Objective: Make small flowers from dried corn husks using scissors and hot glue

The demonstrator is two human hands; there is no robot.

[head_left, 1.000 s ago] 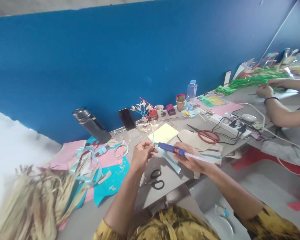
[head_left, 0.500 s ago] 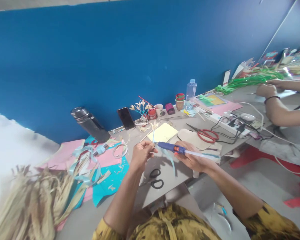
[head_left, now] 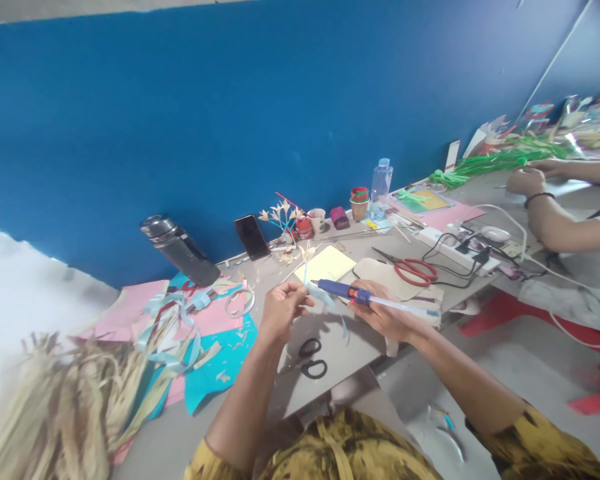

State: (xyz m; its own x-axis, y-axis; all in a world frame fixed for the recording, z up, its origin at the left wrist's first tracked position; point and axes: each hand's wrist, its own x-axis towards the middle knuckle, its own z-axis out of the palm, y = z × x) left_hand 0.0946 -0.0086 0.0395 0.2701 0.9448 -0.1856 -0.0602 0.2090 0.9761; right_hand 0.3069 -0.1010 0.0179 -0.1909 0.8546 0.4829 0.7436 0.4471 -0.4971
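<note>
My left hand (head_left: 284, 308) pinches a thin stem with a small pale flower (head_left: 308, 253) at its top. A light blue ribbon (head_left: 325, 297) hangs from the stem and trails to the right. My right hand (head_left: 383, 310) is wrapped round a blue glue gun (head_left: 340, 291) with a long clear glue stick in its rear. The gun's nozzle points left, close beside the stem and my left fingertips. Behind them lies a yellow paper pad (head_left: 326, 265). Black-handled scissors (head_left: 314, 359) lie on the table below my hands.
Red-handled scissors (head_left: 416, 271) and a power strip (head_left: 460, 251) with cables lie right. A flask (head_left: 180, 250), phone (head_left: 251, 237), cup (head_left: 317, 220) and bottle (head_left: 381, 188) line the back. Dried husks (head_left: 75, 407) lie left. Another person's hands (head_left: 527, 181) work at far right.
The glue gun has shifted slightly, its nozzle a little higher beside the stem. The ribbon's loose end has swung. The other person's hands have moved slightly left.
</note>
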